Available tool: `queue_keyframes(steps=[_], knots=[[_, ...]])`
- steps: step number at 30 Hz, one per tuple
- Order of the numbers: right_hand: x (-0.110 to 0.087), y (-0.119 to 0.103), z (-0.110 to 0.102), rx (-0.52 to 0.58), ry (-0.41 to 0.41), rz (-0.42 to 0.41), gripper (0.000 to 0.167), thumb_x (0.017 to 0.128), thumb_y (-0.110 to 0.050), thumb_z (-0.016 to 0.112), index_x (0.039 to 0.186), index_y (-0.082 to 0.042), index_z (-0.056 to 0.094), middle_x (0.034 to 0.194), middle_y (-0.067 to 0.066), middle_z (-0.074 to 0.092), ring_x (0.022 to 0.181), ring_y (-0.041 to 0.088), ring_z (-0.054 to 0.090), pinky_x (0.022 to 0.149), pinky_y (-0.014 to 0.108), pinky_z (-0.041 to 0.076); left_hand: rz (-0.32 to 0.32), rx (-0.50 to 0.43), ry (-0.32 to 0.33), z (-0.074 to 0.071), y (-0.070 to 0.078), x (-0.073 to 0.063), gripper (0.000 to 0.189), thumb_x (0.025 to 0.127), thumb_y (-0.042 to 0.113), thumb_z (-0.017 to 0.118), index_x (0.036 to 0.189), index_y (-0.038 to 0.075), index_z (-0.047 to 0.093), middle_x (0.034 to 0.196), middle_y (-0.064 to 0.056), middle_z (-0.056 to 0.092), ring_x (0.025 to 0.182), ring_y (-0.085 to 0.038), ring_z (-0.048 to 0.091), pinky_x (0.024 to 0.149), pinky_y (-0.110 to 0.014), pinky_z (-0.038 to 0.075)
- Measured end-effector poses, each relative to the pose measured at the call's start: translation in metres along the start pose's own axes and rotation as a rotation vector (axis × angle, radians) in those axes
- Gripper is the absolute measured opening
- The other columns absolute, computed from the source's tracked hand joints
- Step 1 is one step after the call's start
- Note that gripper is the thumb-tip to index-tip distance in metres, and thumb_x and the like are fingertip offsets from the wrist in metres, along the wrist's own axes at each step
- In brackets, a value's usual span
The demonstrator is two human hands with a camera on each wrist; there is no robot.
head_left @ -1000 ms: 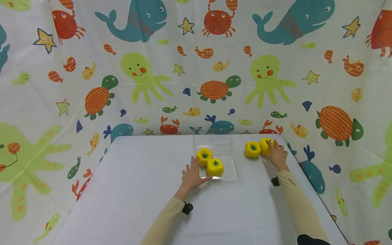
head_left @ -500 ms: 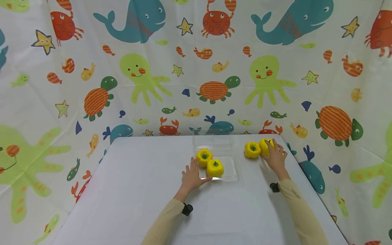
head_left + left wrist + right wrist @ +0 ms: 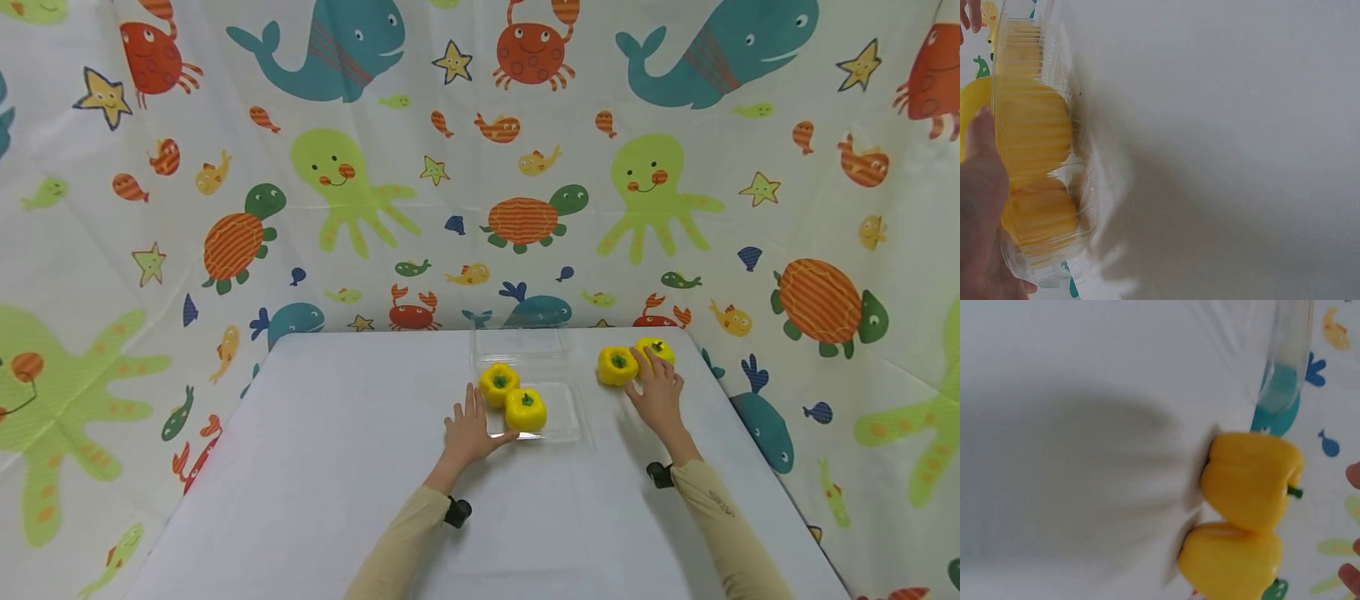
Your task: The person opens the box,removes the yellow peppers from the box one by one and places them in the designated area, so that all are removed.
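Observation:
A clear plastic clamshell container [image 3: 566,413] lies with its lid folded back, and two yellow bell peppers [image 3: 525,410] sit in its tray. My left hand [image 3: 467,435] rests at the tray's near left corner, fingers spread and thumb along the front rim; the left wrist view shows that thumb [image 3: 982,137] at the rim beside a pepper. To the right, two more yellow bell peppers [image 3: 617,367] stand side by side on the table. My right hand [image 3: 660,402] is over them with parted fingers, holding nothing. In the right wrist view both peppers [image 3: 1249,481] stand apart from the fingertips.
The white table [image 3: 352,433] ends at the back against a curtain [image 3: 465,192] printed with sea animals. The container's raised lid [image 3: 521,343] is close to the back edge. Black wrist cameras [image 3: 458,512] sit on both wrists.
My right hand has shifted left, from the far right pepper toward the space in front of both loose peppers. The left hand and the container have stayed in place.

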State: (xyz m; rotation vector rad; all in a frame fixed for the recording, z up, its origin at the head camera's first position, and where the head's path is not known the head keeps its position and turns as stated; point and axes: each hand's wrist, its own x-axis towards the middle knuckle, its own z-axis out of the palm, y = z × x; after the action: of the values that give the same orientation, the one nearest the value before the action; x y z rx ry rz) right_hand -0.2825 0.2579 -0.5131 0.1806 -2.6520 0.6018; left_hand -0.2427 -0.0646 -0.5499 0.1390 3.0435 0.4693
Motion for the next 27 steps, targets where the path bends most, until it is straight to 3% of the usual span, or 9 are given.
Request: queue_keyframes(steps=[9, 19, 27], knots=[[-0.015, -0.028, 0.015, 0.07, 0.085, -0.111, 0.055, 0.077, -0.005, 0.062, 0.129, -0.004, 0.041, 0.13, 0.021, 0.043, 0.11, 0.041, 0.037, 0.083, 0.056, 0.025, 0.014, -0.017, 0.015, 0.0, -0.002, 0.0, 0.114, 0.066, 0.078, 0.046, 0.142, 0.001, 0.013, 0.15, -0.015, 0.008, 0.125, -0.046, 0.031, 0.095, -0.058, 0.032], [-0.024, -0.045, 0.027, 0.073, 0.059, -0.117, 0.056, 0.078, -0.008, 0.062, 0.129, -0.001, 0.04, 0.126, 0.021, 0.047, 0.11, 0.038, 0.038, 0.087, 0.054, 0.025, 0.021, -0.063, -0.01, 0.001, -0.007, 0.003, 0.113, 0.066, 0.076, 0.05, 0.142, 0.001, 0.011, 0.151, -0.015, 0.004, 0.124, -0.046, 0.031, 0.095, -0.06, 0.03], [-0.035, -0.062, 0.043, 0.114, 0.055, -0.198, 0.052, 0.08, -0.009, 0.062, 0.128, -0.002, 0.043, 0.127, 0.019, 0.047, 0.108, 0.035, 0.041, 0.086, 0.053, 0.027, 0.051, -0.064, -0.002, 0.003, -0.009, 0.003, 0.113, 0.066, 0.074, 0.051, 0.142, 0.001, 0.01, 0.151, -0.015, 0.004, 0.123, -0.046, 0.032, 0.094, -0.06, 0.032]])
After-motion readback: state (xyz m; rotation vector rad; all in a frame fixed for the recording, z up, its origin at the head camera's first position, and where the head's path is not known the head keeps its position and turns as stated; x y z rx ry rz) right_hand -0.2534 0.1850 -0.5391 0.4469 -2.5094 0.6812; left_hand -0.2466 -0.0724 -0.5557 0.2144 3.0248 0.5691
